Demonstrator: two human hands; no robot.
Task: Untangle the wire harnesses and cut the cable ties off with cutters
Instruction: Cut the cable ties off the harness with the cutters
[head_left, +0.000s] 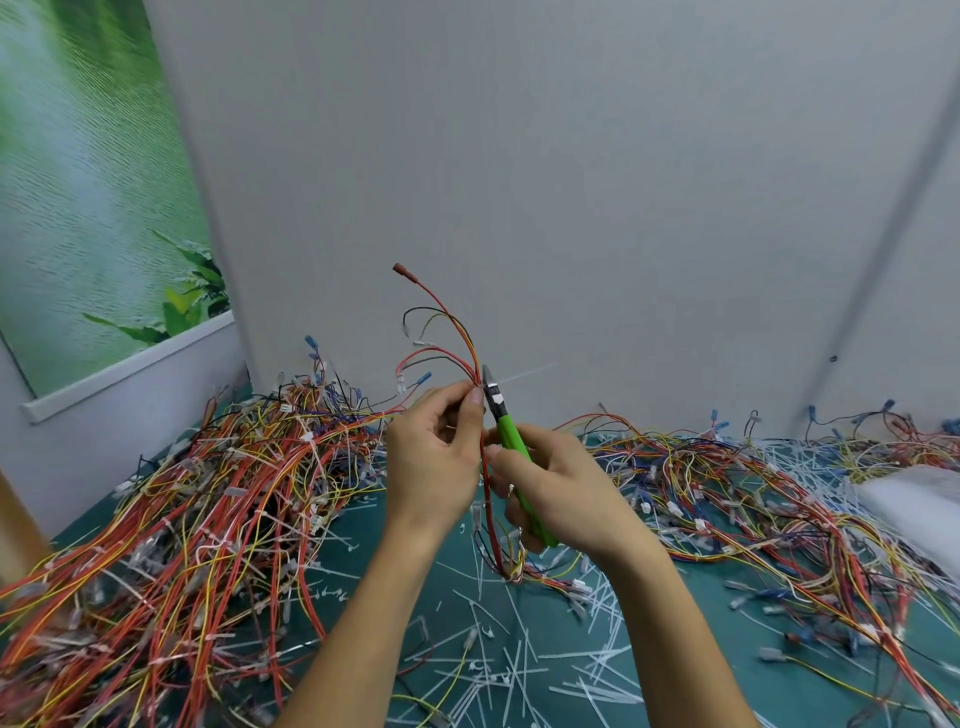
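While the left hand (431, 457) pinches a wire harness (486, 483) between thumb and fingertips, its grip closes on the bundle just below the point where the wires fan apart. Held upright at the centre of the view, above the table (701, 587), the harness spreads its loose red, yellow and black ends toward 11 o'clock, and the tallest ends in a red terminal (400, 268). Its lower part hangs between both wrists and touches the table at 6 o'clock from the hands.

At 3 o'clock from the left hand, the right hand (566, 493) wraps its grip around the green handles of the cutters (511, 441). Their dark blades point to 12 o'clock and sit against the harness right beside the left thumb. A faint white strip (527, 374), too blurred to identify, juts from the blades toward 2 o'clock.

At 9 o'clock lies a large heap of tangled harnesses (208, 493), and a flatter spread (753, 483) lies at 3 o'clock. Cut white cable ties (519, 670) litter the teal surface at 6 o'clock. A grey wall (571, 182) stands behind, with a green leafy poster (88, 182) at 10 o'clock.
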